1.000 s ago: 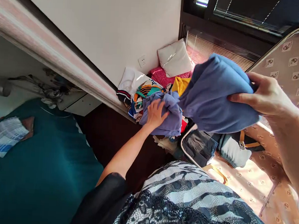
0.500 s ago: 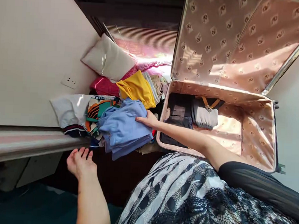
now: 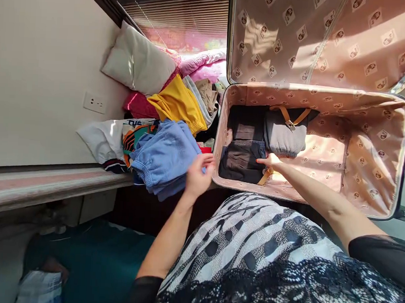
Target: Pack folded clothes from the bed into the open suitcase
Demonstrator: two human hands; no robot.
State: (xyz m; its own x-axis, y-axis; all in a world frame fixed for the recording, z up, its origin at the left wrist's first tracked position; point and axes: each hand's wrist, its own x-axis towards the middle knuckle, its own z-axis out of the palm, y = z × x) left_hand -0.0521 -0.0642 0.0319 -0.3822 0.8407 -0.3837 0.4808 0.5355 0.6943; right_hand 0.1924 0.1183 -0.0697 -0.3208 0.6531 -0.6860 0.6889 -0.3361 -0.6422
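My left hand (image 3: 197,177) is at the right edge of a stack of folded blue clothes (image 3: 164,158), its fingers curled against the cloth. My right hand (image 3: 270,162) reaches into the open pink-lined suitcase (image 3: 357,186). Its fingers lie stretched out at the edge of a folded black garment (image 3: 239,160), just above an orange strap (image 3: 264,176). A grey folded garment (image 3: 284,137) with an orange buckle strap lies behind that hand. More dark clothes sit in the suitcase's far left corner.
A pile of clothes lies left of the suitcase: a yellow garment (image 3: 178,102), a white shirt (image 3: 99,139) and a colourful printed top (image 3: 135,134). A white pillow (image 3: 139,62) and pink bedding (image 3: 200,65) sit behind. The suitcase lid (image 3: 317,35) stands upright. The wall (image 3: 40,70) carries a socket (image 3: 94,103).
My right hand left the blue stack and moved into the suitcase. My left hand rose from low on the left to the blue stack's edge. The view shifted slightly right.
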